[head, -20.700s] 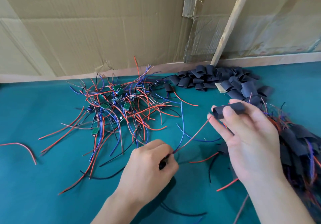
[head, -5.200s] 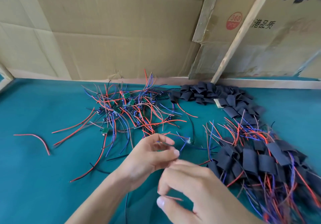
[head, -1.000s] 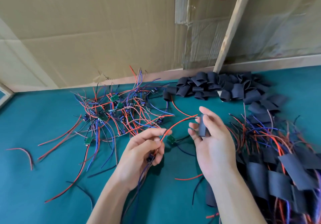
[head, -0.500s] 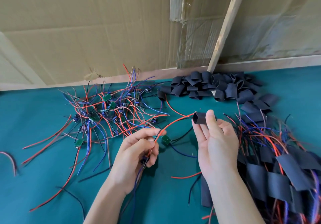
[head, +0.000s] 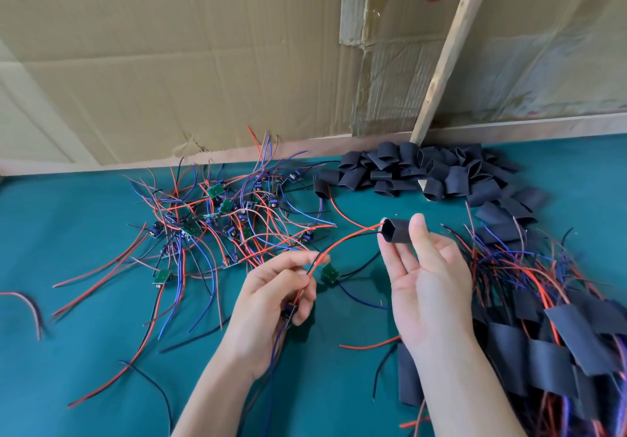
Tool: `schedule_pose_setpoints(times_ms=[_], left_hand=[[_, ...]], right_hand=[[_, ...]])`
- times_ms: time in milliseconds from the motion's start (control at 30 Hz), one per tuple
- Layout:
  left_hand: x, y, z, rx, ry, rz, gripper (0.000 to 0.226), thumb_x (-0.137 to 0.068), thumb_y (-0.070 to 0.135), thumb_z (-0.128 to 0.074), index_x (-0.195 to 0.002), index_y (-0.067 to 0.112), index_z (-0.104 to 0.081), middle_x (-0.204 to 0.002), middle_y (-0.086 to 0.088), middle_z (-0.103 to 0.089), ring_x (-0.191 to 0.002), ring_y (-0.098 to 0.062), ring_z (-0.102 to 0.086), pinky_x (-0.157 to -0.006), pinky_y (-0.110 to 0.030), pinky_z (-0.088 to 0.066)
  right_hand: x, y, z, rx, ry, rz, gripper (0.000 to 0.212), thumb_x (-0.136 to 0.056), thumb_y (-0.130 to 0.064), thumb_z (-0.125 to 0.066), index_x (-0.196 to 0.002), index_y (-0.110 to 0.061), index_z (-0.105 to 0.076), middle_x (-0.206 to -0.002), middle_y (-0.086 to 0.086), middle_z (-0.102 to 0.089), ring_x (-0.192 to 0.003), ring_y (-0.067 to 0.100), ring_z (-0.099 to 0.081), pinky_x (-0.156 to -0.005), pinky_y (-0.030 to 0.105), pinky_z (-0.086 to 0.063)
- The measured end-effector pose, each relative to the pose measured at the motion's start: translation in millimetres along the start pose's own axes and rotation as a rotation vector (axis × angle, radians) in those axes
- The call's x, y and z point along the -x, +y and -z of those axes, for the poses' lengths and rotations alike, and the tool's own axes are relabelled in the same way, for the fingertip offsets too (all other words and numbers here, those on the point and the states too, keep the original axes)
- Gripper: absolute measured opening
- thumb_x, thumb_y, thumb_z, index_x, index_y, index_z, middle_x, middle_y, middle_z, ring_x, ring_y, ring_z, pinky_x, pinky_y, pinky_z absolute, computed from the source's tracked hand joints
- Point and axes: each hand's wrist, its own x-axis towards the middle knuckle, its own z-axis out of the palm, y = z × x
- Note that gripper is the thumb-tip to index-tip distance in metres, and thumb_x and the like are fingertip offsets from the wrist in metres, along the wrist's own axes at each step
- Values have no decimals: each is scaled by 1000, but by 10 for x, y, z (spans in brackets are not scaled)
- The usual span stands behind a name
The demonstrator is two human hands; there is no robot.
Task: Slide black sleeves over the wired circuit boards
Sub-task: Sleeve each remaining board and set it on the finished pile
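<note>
Head view: your right hand [head: 428,287] pinches one black sleeve [head: 397,231] by thumb and fingertips, two wires, red and black [head: 342,243], entering its open mouth. Your left hand [head: 271,297] grips those wires and a circuit board [head: 289,311]; another board [head: 330,273] lies just beside it.

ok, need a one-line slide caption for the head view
Right hand holds an open black sleeve as the left hand feeds a board's red and black wires into its mouth.

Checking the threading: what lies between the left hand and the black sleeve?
Head view: red and black wires arc from left hand into black sleeve.
</note>
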Motion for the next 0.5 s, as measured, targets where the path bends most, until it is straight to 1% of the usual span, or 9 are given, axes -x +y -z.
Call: schedule_pose_setpoints(times_ms=[167,300,333,400,433,500], left_hand=[[5,10,-14,-16,-24,-13,29,-75,8,-54,-88,18,-78,-62,-8,-55,-44,-17,-42,-43,-22,-34],[22,17,-29,-37,-38,-19,28,-75,9,-54,-86,19,-79,-62,-8,-57,-45,-15,-44,-43,-20,-36],[24,16,-29,-39,-44,-23,28,-76,9,-55,-87,19,-79,-62,-8,-57,-45,-15,-45,-43,-20,-36],[34,10,-26,-49,-66,-32,27,-78,9,-57,-93,18,-78,-66,-10,-59,-48,-16,-49,-45,-21,-39],[36,8,-19,-65,-86,-41,27,-80,9,-59,-99,17,-76,-69,-11,-61,-50,-17,-51,-47,-22,-41],[49,-6,-4,-95,-121,-66,31,-82,11,-64,-112,16,-70,-75,-12,-65,-56,-19,-53,-52,-23,-45]], right_hand=[[4,47,-2,92,11,19,19,-96,-15,-69,-92,-11,-51,-94,17,-70,-90,27,-74,-88,40,-63],[8,80,4,143,0,17,22,-93,-11,-72,-87,-12,-51,-82,7,-73,-90,28,-74,-87,42,-63],[19,98,-1,156,-12,15,24,-92,-9,-73,-87,-13,-50,-81,6,-73,-92,30,-75,-87,43,-63],[52,135,-21,166,-50,-11,28,-88,-4,-76,-94,-14,-50,-85,9,-75,-96,32,-75,-85,42,-63],[73,155,-36,165,-76,-38,34,-85,-3,-78,-100,-14,-50,-89,10,-76,-96,32,-75,-83,40,-63],[131,211,-78,155,-141,-116,50,-78,-4,-82,-113,-15,-49,-90,11,-77,-85,30,-75,-73,35,-63]])
